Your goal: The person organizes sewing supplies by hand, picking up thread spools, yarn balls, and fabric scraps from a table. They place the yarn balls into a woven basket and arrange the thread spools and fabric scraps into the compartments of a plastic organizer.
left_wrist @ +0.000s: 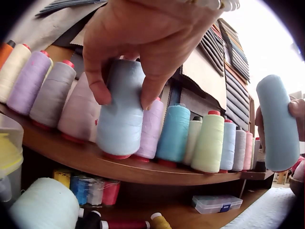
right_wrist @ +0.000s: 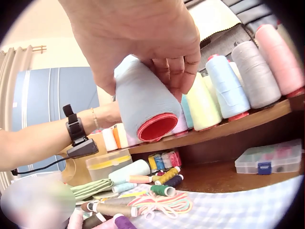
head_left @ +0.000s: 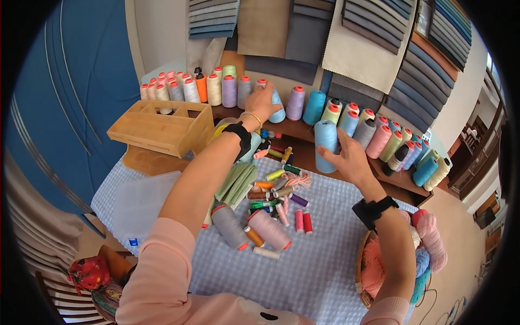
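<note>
My left hand [head_left: 261,103] grips a pale blue thread cone [left_wrist: 121,112] from above, thumb and fingers on either side of its upper part. That cone stands at the front of the wooden shelf [left_wrist: 190,175], between a pinkish cone [left_wrist: 78,112] and a lilac cone [head_left: 296,103]. My right hand [head_left: 352,160] holds a second light blue cone [head_left: 325,146] in front of the shelf, above the tablecloth. Its hollow red base [right_wrist: 158,128] faces the right wrist camera. A turquoise cone [head_left: 314,107] stands on the shelf between the two hands.
Several thread cones line both shelf ends. Small spools [head_left: 299,200] and two big cones lie on the checked tablecloth [head_left: 325,238]. A wooden organizer [head_left: 157,130] stands left, a yarn basket [head_left: 359,265] right. A clear plastic case [right_wrist: 269,157] sits under the shelf.
</note>
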A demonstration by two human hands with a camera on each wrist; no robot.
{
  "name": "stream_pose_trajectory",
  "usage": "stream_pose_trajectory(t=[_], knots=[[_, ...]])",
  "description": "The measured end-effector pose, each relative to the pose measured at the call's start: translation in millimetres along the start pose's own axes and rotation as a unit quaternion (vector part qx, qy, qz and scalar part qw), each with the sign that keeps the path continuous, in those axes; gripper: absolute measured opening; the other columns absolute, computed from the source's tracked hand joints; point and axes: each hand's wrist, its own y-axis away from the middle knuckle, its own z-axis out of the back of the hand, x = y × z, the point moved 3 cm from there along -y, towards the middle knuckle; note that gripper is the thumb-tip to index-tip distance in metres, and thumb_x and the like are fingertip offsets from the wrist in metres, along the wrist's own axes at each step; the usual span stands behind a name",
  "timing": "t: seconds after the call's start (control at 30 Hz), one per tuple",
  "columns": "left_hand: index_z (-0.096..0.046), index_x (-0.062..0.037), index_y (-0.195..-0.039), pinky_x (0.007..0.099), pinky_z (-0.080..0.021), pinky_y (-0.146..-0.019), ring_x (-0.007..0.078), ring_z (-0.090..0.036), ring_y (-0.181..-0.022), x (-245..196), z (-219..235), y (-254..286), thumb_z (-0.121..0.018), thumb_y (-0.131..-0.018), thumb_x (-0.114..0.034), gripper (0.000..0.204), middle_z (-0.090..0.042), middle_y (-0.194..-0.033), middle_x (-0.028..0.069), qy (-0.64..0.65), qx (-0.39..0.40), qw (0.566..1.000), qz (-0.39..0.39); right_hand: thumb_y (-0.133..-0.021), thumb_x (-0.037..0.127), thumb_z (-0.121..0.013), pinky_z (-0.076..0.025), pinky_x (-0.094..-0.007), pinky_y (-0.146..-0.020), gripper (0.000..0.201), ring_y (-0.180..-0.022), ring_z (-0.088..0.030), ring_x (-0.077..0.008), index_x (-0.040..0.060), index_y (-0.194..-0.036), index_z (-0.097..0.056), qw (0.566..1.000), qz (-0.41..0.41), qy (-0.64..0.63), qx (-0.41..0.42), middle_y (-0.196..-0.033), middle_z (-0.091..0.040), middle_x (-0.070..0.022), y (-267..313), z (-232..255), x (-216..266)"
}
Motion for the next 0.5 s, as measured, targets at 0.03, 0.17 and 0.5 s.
stream_pose_trajectory(t=[0.03,0.17,0.5], knots=[[-0.05,-0.0091,-0.118,0.0473,-0.054,-0.084,0.0384,-0.064,-0.104,-4,-2,-1,-0.083,-0.073,-0.032,0.06,-0.064,-0.111,0.0199,-0.005,-0.004,1.0,0.003,-0.083,0.047,-0.071,-0.051,-0.0456,-0.07,0.053,-0.077,-0.065,-0.0394,-0.0011,-0.099,-0.057,1.0,0.003,-0.009,0.006,-0.082,-0.065,-0.0245,-4,-4,0],[-0.048,-0.0109,-0.125,0.0467,-0.051,-0.087,0.0387,-0.062,-0.108,-15,-12,-5,-0.081,-0.077,-0.032,0.062,-0.064,-0.112,0.0207,-0.027,-0.003,1.0,0.011,-0.083,0.047,-0.071,-0.052,-0.0452,-0.072,0.053,-0.078,-0.066,-0.0402,-0.0016,-0.099,-0.057,1.0,-0.01,-0.017,0.015,-0.084,-0.066,-0.0248,-9,-19,-1],[-0.045,-0.014,-0.141,0.0478,-0.05,-0.093,0.0426,-0.056,-0.114,-11,-22,2,-0.082,-0.075,-0.015,0.076,-0.053,-0.125,0.022,-0.026,-0.06,0.998,-0.025,-0.083,0.047,-0.071,-0.052,-0.0459,-0.07,0.054,-0.077,-0.067,-0.0406,-0.002,-0.1,-0.057,0.997,-0.041,-0.018,0.056,-0.082,-0.066,-0.0248,-4,-27,-7]])
